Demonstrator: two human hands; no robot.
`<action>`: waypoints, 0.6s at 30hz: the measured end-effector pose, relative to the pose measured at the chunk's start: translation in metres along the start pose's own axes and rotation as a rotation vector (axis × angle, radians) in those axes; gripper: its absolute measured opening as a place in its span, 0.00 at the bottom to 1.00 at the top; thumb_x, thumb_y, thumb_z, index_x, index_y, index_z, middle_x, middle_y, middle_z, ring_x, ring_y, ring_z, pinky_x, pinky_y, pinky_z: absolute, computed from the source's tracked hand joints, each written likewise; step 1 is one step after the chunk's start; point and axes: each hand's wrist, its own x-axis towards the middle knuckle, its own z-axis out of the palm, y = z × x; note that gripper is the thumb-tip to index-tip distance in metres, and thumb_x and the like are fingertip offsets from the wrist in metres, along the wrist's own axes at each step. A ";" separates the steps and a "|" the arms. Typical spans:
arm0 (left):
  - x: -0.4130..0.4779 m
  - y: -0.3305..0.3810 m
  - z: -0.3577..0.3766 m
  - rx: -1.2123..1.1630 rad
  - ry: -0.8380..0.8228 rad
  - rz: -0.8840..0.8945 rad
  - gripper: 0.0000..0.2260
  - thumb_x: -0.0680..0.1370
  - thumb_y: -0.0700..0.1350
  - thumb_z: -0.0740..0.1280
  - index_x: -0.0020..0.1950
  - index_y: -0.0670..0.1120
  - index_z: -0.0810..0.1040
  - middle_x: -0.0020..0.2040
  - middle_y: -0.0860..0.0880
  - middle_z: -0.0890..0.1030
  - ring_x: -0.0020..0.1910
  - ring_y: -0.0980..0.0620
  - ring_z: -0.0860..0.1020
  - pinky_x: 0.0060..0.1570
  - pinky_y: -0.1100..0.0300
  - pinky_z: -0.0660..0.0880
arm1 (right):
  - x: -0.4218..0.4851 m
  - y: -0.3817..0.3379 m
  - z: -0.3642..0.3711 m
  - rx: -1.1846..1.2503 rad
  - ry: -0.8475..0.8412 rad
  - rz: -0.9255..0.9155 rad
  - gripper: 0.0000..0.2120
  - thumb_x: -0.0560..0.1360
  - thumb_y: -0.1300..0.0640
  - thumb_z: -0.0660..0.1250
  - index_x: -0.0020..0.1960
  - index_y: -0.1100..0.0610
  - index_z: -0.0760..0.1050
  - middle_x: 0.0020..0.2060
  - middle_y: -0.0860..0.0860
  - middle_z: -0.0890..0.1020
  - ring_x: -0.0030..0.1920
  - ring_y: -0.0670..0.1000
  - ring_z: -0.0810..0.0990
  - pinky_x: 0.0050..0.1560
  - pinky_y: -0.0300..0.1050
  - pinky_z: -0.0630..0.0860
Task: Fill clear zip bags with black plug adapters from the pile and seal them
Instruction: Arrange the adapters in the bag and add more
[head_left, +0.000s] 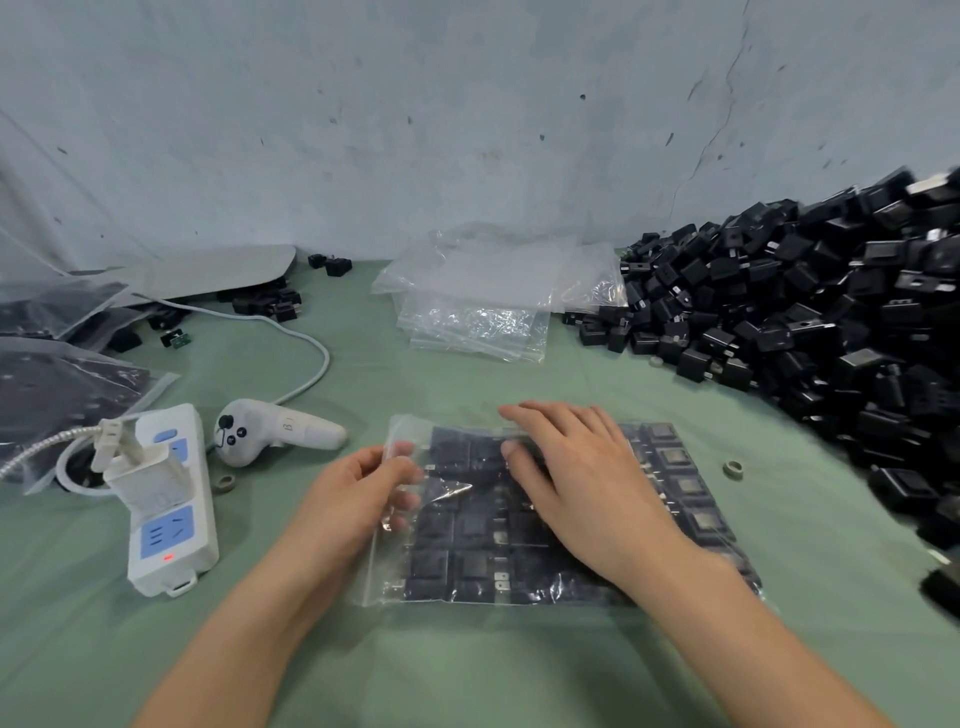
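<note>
A clear zip bag (691, 499) lies flat on the green table (493, 665), filled with rows of black plug adapters. My left hand (358, 493) holds the bag's open left end, fingers tucked under the plastic and thumb on top. My right hand (576, 467) rests flat on top of the bag, fingers straight, pressing the adapters down. A big pile of loose black plug adapters (810, 312) slopes up against the wall at the right. A stack of empty clear zip bags (483, 296) lies at the back centre.
A white power strip (171, 514) with a charger plugged in sits at the left, beside a white handheld controller (275, 431) and a white cable (311, 348). Filled bags (62, 395) lie at the far left. A few small rings (732, 469) and stray adapters (332, 265) lie about.
</note>
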 end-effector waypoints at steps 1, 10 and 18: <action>-0.001 0.001 -0.001 0.003 0.011 0.004 0.03 0.78 0.40 0.68 0.49 0.44 0.82 0.37 0.48 0.82 0.28 0.56 0.76 0.26 0.64 0.73 | 0.001 0.002 -0.003 0.023 0.030 0.018 0.22 0.83 0.45 0.52 0.75 0.47 0.67 0.70 0.44 0.73 0.71 0.49 0.66 0.75 0.51 0.58; 0.009 0.000 -0.021 0.060 0.198 0.081 0.09 0.83 0.45 0.62 0.59 0.43 0.77 0.48 0.41 0.81 0.37 0.46 0.77 0.37 0.53 0.74 | -0.006 0.071 -0.035 -0.005 0.272 0.428 0.20 0.82 0.53 0.58 0.73 0.51 0.70 0.69 0.51 0.73 0.71 0.54 0.66 0.74 0.52 0.58; 0.017 -0.006 -0.028 0.081 0.220 0.067 0.08 0.84 0.42 0.60 0.60 0.41 0.75 0.46 0.40 0.79 0.36 0.46 0.77 0.26 0.62 0.78 | -0.033 0.131 -0.052 -0.302 0.362 0.913 0.26 0.77 0.54 0.64 0.74 0.56 0.67 0.77 0.64 0.58 0.78 0.67 0.47 0.75 0.71 0.40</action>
